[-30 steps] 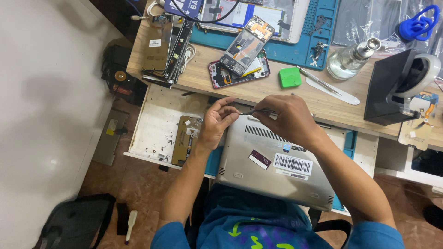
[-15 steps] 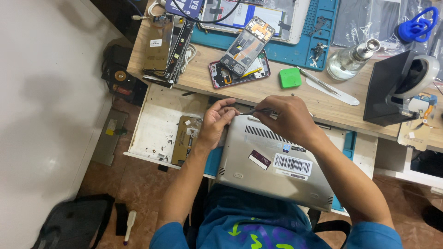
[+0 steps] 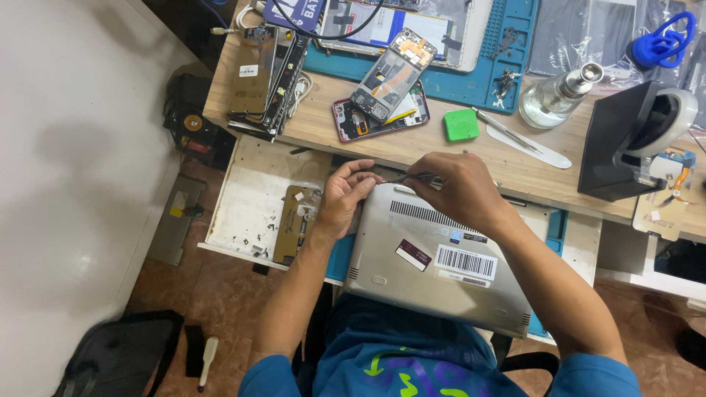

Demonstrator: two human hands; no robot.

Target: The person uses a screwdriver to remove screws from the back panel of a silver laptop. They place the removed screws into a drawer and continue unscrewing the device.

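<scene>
Right now the right hand is pinching slim metal tweezers between narrowly closed fingers, their tips pointing toward the left hand. The left hand's fingers are curling in tight at the tweezer tips; whether they are holding anything is too small to tell. Just under both sets of fingers, a silver laptop is lying upside down, its far edge beneath the tweezers.

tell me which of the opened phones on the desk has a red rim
The lower phone of the middle pair, lying under the tilted dark one. The stacked phones at the left show no red.
</scene>
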